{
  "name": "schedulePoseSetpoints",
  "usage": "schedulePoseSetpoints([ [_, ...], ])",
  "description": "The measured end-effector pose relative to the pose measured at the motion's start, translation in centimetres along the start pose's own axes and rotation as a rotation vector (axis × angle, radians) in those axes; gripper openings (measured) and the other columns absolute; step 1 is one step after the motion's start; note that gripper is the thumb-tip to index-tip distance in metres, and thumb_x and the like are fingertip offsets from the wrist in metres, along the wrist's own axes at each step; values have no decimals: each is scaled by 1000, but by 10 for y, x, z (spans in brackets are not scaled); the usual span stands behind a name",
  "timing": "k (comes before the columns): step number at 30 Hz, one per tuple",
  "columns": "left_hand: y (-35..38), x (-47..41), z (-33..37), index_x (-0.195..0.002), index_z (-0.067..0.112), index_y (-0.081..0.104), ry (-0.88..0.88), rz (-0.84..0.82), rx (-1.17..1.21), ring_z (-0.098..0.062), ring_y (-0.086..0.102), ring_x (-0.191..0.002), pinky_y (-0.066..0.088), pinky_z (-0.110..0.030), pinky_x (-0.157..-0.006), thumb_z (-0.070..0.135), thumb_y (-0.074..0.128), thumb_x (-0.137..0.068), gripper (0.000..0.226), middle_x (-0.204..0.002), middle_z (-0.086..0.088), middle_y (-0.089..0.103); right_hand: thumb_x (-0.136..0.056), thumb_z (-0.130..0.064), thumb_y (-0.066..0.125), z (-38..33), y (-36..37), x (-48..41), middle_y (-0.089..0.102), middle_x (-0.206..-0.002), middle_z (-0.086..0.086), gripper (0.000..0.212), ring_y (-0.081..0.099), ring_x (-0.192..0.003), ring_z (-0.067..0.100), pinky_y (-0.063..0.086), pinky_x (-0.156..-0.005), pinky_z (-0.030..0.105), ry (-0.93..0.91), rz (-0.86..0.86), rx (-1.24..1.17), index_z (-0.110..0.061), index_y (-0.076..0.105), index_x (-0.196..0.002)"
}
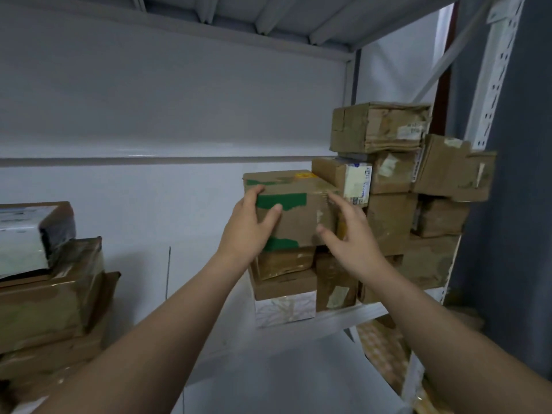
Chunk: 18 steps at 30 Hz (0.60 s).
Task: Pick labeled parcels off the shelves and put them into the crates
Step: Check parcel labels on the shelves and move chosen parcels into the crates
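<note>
A cardboard box with green tape (294, 210) sits in the middle of the frame, slightly right of centre, on top of a short stack on the white metal shelf (343, 318). Its broad brown face is turned toward the camera and is a little wider than tall, so its visible long side runs left to right. How far it reaches back cannot be judged. It sits nearly upright, with its top face showing and a yellow sticker at the rear edge. Torn green strips cross the front near the top and at the lower left corner.

The left hand (251, 225) grips the box's left vertical edge. Its fingers wrap round the corner near the top and its thumb presses on the front face at the green strip. The right hand (349, 234) is at the box's right side with its fingers spread wide and loose. It is motion-blurred, so contact with the cardboard cannot be confirmed.

Directly under the box is a taped brown box (283, 262), and below that a white patterned box (285, 309) rests on the shelf. Just to the right is a taller pile of worn parcels, topped by a crumpled carton (379, 127). This pile includes a box with a white label (357, 180), and a tilted box (451, 168) juts out toward the perforated upright (495, 70). At the lower left of the frame a plastic-wrapped parcel (27, 231) lies on a large taped carton (47, 306).
</note>
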<state>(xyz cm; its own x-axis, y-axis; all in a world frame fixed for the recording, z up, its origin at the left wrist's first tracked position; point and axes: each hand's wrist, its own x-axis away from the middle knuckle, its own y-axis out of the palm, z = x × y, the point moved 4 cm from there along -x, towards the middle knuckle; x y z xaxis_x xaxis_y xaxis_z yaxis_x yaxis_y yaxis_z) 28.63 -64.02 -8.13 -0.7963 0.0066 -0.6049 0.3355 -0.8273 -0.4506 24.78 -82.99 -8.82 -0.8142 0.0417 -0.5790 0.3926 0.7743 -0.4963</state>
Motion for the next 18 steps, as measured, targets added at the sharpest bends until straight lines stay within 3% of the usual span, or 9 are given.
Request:
schedulePoseSetpoints([
  [3,-3,9,0,-129,34,39,-13,111,245,-14,50,-117,52,-39,-92,53,47,-90,44,-132,2,47,-91,-26,63,-3,5,5,25,-135,-10,67,31,-123,7,37,-109,37,-27,7,-141,-35,26,-146],
  [6,-16,25,-3,-110,36,41,-37,228,355,-15,50,-112,54,-42,-87,55,37,-94,26,-125,-3,44,-92,-26,61,-13,8,12,28,-137,-6,70,33,-124,5,37,-95,8,-13,49,-350,-32,19,-149],
  [8,-30,37,-6,-104,28,34,-68,329,366,-15,50,-108,54,-40,-87,44,32,-99,17,-125,-9,38,-93,-32,56,-23,14,16,35,-130,-4,65,39,-118,4,36,-84,1,11,49,-407,-26,23,-149],
  [10,-46,49,-11,-110,23,29,-65,412,377,-18,47,-112,50,-41,-92,32,35,-101,14,-126,-10,36,-89,-44,51,-33,24,21,37,-127,-4,58,43,-111,-4,35,-83,-2,4,41,-429,-25,37,-142],
  [13,-68,65,-21,-137,25,24,-97,397,393,-13,43,-119,43,-28,-98,23,41,-101,40,-131,-1,33,-87,-45,54,-49,36,28,41,-124,-6,43,44,-100,-20,34,-78,-6,-14,70,-508,-25,53,-126],
  [15,-81,76,-27,-146,22,23,-108,372,356,-5,40,-120,37,-14,-97,21,41,-101,49,-131,6,31,-85,-44,60,-59,44,30,41,-126,-5,37,43,-100,-19,35,-79,-4,0,69,-547,-26,55,-118],
  [17,-94,85,-33,-147,21,25,-106,360,356,8,40,-114,34,-3,-93,20,40,-101,48,-128,10,30,-74,-58,69,-69,54,32,44,-126,-3,41,46,-106,-10,39,-88,10,22,-13,-636,-37,51,-104],
  [18,-101,89,-35,-147,22,24,-117,352,366,10,40,-114,33,-5,-96,21,39,-102,48,-130,11,31,-68,-61,71,-75,60,33,49,-121,-2,41,52,-105,-1,42,-88,20,36,-60,-714,-40,50,-96],
])
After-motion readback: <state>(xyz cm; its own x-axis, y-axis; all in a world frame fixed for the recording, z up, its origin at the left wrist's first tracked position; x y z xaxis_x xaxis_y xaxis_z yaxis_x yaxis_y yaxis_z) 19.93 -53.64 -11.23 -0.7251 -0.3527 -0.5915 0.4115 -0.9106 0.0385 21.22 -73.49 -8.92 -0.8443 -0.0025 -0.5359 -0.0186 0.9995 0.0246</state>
